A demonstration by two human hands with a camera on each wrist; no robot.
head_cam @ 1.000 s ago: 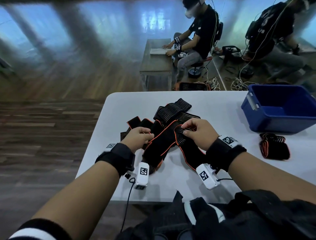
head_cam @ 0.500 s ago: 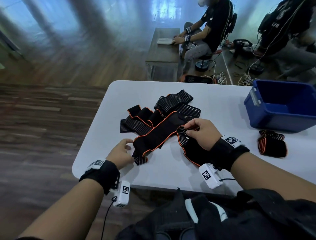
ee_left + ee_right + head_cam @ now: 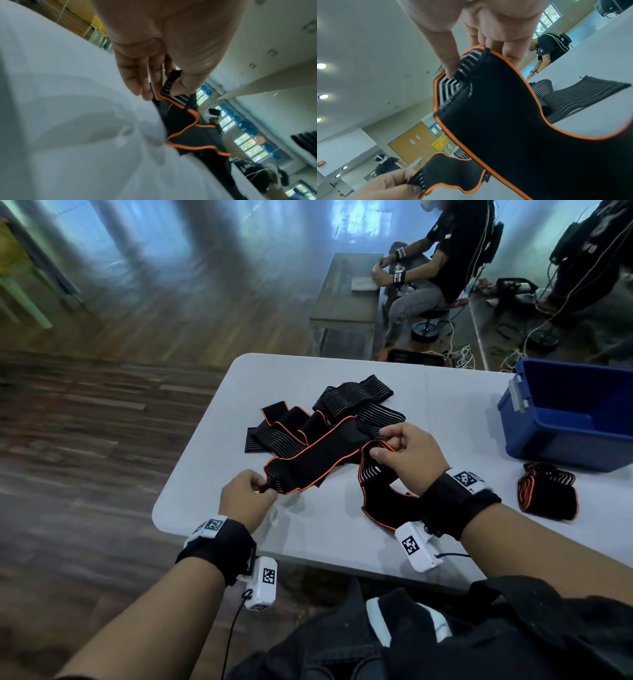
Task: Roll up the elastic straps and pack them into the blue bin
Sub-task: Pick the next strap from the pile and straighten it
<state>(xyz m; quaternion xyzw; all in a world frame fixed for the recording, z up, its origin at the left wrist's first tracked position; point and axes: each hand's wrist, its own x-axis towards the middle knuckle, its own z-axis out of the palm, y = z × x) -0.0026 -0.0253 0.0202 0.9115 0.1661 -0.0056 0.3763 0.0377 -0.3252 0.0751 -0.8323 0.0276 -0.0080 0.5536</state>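
Note:
A black elastic strap with orange edging (image 3: 318, 455) (image 3: 185, 121) (image 3: 496, 111) lies slack across the white table (image 3: 342, 535) between my hands. My left hand (image 3: 251, 494) (image 3: 164, 89) pinches its striped near-left end between thumb and fingers. My right hand (image 3: 394, 448) (image 3: 471, 56) pinches the strap further along, lifting a fold off the table. More loose black straps (image 3: 346, 402) lie heaped behind. One rolled strap (image 3: 548, 494) lies on the table in front of the blue bin (image 3: 561, 422), at the right. What is in the bin is hidden.
The table's left and near edges are close to my left hand. Beyond the table a person sits at a small grey table (image 3: 346, 299), with cables and gear on the floor. Dark cloth (image 3: 445, 638) covers my lap below the table edge.
My left hand let go of the strap's middle, slid back toward the near-left edge and now pinches the strap's end. The right hand kept its hold and raised its fold slightly.

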